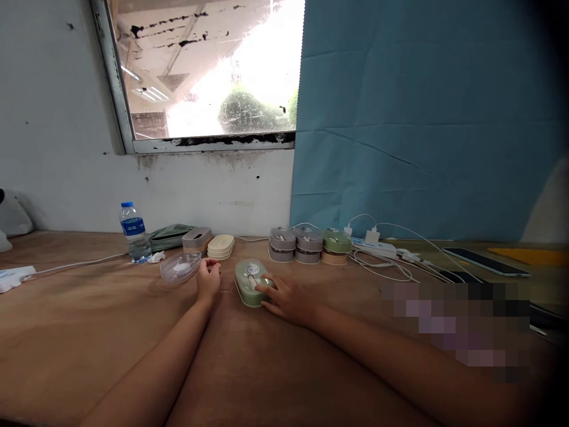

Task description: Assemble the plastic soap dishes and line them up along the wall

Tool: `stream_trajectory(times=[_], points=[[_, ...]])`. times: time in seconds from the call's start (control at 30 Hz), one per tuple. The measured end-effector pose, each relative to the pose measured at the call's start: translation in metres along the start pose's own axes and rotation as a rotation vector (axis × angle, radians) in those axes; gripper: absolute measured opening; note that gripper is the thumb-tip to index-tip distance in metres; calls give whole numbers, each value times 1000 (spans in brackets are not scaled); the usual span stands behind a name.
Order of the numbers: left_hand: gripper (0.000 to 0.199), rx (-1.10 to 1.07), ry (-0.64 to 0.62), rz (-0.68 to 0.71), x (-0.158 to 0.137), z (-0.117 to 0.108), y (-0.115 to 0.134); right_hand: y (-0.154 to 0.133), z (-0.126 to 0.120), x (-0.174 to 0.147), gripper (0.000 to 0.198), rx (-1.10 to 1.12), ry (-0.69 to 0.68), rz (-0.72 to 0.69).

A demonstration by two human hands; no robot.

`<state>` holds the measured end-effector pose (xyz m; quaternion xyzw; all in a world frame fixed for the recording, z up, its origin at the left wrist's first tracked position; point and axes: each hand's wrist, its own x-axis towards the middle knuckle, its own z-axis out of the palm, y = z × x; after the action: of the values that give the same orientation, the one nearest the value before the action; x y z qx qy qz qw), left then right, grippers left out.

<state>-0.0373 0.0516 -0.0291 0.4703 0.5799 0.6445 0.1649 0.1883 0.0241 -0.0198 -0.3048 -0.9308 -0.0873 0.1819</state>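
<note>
Green box (247, 290) sits on the brown worktop (249, 367), well in from the far edge, along which a bottle (134, 234), cream tubs (221, 247) and stacked boxes (308, 245) stand before a white wall (66, 148) with a grimy window (200, 71) and a blue sheet (400, 118). Reaching in from the right, the right hand (288, 296) lies palm down, its grip wide, fingers spread over the box's right side. Just beside the clear tray (178, 270), the left hand (208, 280) is raised with fingers loosely bent, and whether its grip holds anything I cannot tell.
</note>
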Motion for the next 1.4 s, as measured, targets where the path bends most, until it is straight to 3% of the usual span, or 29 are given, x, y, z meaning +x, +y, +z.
stream_trajectory(times=[0.13, 0.27, 0.5, 0.7, 0.87, 0.97, 1.1, 1.23, 1.4], points=[[8, 58, 86, 16, 3, 0, -4, 11, 18, 47, 36, -65, -52, 162], [8, 157, 79, 89, 1, 5, -7, 27, 33, 80, 41, -76, -56, 274], [10, 406, -25, 331, -4, 13, -6, 42, 42, 98, 45, -88, -50, 355], [27, 625, -162, 542, 12, 19, -16, 26, 24, 61, 46, -62, -52, 169], [36, 718, -249, 637, 49, 29, -30, 3, -4, -8, 34, -37, -93, -11], [34, 745, -246, 641, 70, 33, -40, -7, -21, -48, 31, 15, -26, -96], [28, 746, -265, 644, 87, 34, -47, -10, -39, -79, 28, 55, -38, -51], [17, 696, -288, 679, 88, 31, -43, -2, -43, -81, 22, 125, -52, 72], [17, 556, -262, 738, 55, 26, -24, 8, -38, -81, 37, 208, 153, 158]])
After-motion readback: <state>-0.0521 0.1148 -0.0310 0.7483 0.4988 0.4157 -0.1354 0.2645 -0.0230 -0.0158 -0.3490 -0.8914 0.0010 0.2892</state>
